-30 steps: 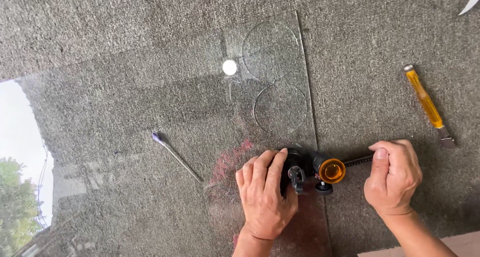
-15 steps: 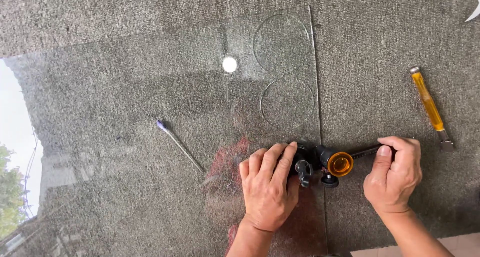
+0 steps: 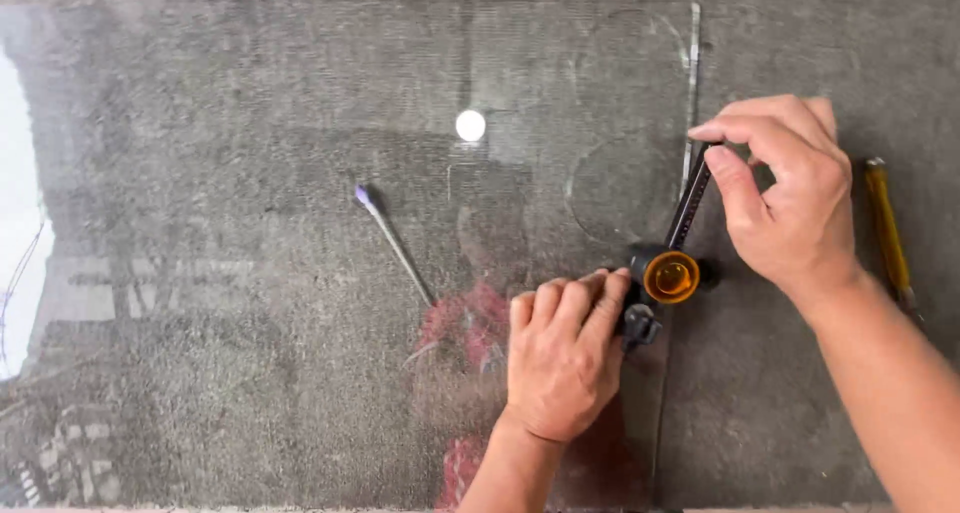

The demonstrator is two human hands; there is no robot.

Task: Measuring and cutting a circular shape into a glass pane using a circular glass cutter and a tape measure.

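Note:
A clear glass sheet (image 3: pixel 300 93) lies flat on grey felt, with round holes cut near its right edge. On it sits a circle glass cutter (image 3: pixel 672 273) with an orange knob and a black arm. My left hand (image 3: pixel 565 358) presses down on the cutter's black base beside the knob. My right hand (image 3: pixel 785 198) pinches the far end of the black arm, which points up and away from me over the glass's right edge.
A yellow-handled tool (image 3: pixel 888 228) lies on the felt at the right, beside my right wrist. A thin rod with a purple tip (image 3: pixel 392 241) lies on the glass to the left. The glass mirrors sky and buildings at the left edge.
My right hand has swung the cutter's arm from pointing right to pointing up, away from me. My left hand stays on the base. The view has moved closer.

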